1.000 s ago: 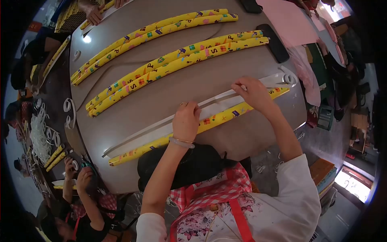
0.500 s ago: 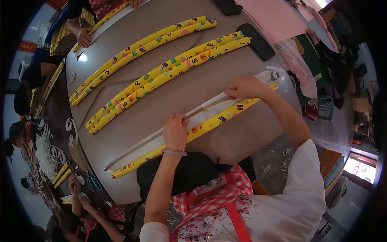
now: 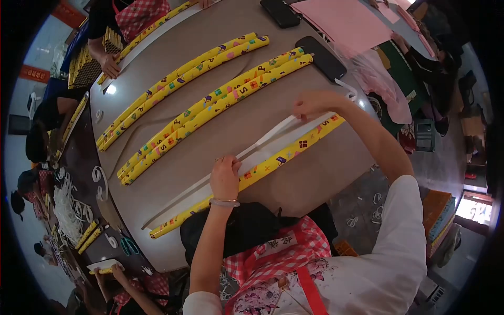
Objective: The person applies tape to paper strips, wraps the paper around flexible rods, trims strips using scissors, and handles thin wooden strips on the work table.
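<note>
Hides the fingertips of the left hand beneath bent knuckles, over a narrow white strip; cannot tell pinching from mere pressing there. Pinches the same strip in the right hand, with thumb and fingers drawn together, partly masking the point of contact. Covers a stretch of the yellow-printed roll with the left hand and wrist, and crosses near its upper right end with the right forearm, leaving the tip hard to make out. Only partly exposed beyond the right wrist: a loose white curl. Cut off by the top edge: another roll under another person's hand. Shows in the strip a flat, ribbon-like band, running along the plain white sheet, just above the roll, on the smooth grey-brown table. Shows on the roll a glossy yellow skin with small coloured gift boxes and letters, long and tubular. Repeats such print on two pairs of slender tubes farther up the table. Wears a pale, smooth bangle at the left wrist, above a soft black bundle and crumpled red-and-white checked cloth
</note>
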Motion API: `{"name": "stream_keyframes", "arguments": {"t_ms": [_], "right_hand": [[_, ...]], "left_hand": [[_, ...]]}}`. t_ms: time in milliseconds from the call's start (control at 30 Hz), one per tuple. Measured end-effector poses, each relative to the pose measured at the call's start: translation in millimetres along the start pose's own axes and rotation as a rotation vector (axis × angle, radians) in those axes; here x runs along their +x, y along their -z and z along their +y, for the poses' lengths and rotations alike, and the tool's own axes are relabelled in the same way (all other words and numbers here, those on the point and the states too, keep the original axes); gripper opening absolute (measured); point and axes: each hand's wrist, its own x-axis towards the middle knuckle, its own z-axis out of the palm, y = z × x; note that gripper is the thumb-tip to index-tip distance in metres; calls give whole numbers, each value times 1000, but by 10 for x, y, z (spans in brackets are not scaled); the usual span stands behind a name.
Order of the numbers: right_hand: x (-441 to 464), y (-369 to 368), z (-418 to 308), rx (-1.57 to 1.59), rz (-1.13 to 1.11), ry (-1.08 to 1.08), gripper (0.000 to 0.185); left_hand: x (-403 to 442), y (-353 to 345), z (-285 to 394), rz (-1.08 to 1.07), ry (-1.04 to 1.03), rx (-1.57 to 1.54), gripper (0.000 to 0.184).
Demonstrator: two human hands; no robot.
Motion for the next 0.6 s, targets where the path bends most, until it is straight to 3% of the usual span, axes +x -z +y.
{"name": "stream_keyframes", "arguments": {"t_ms": [133, 267, 333, 400, 567, 600], "right_hand": [[-135, 143, 333, 178, 213, -11, 32], [-525, 414, 840, 59, 507, -188, 34], [-854, 674, 1140, 45, 610, -125, 34], [-1013, 921, 1652, 106, 675, -254, 33], [-1148, 998, 1733, -5, 699, -185, 24], [-1087, 893, 1571, -33, 840, -116, 24]], "left_hand": [[15, 39, 14, -76, 11, 46, 7], [-1, 20, -19, -58, -15, 18, 7], [6, 22, -16, -63, 0, 49, 7], [9, 37, 3, -78, 10, 46, 7], [2, 22, 6, -50, 5, 48, 7], [3, 31, 15, -53, 7, 55, 7]]}}
